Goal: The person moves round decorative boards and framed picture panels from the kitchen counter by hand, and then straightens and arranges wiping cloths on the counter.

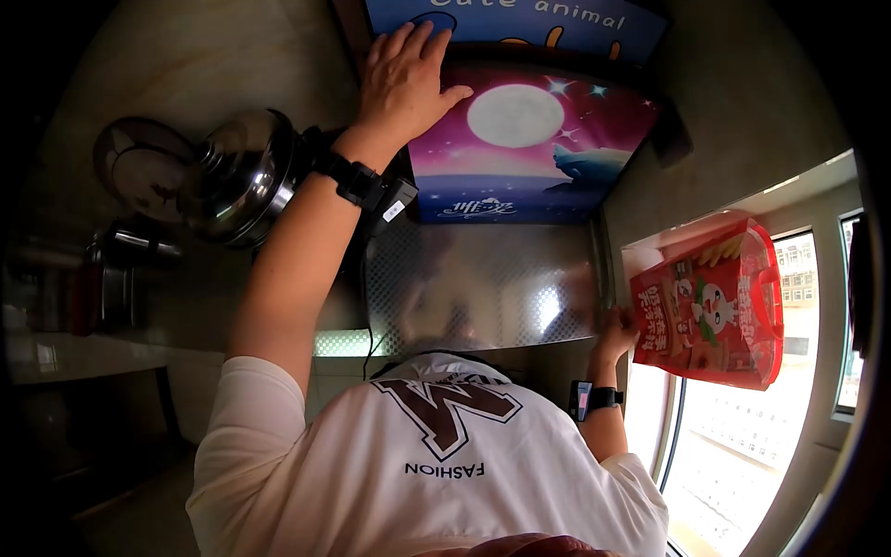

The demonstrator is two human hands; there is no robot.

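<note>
Lying beside left hand point(406, 88), partly under thumb: moon-print panel point(529, 160).

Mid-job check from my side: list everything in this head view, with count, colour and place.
pink-purple panel with moon picture: one, pink, purple and blue, upper centre
flat "Cute animal" panel: one, blue, top
dotted shiny metal sheet: one, silver, centre
round lidded metal pot: one, silver, upper left
round disc, unclear: one, dark, left of pot
boxy item with white label: one, black, beside left wrist
thin cable: one, black, below metal sheet
printed plastic bag: one, red, right
glass window: one or more, bright, far right
wrist devices: two, black, one per wrist
T-shirt: one, white, bottom
left hand: one, bare, spread over both panels' left edges
right hand: one, bare, at bag's left edge
</note>
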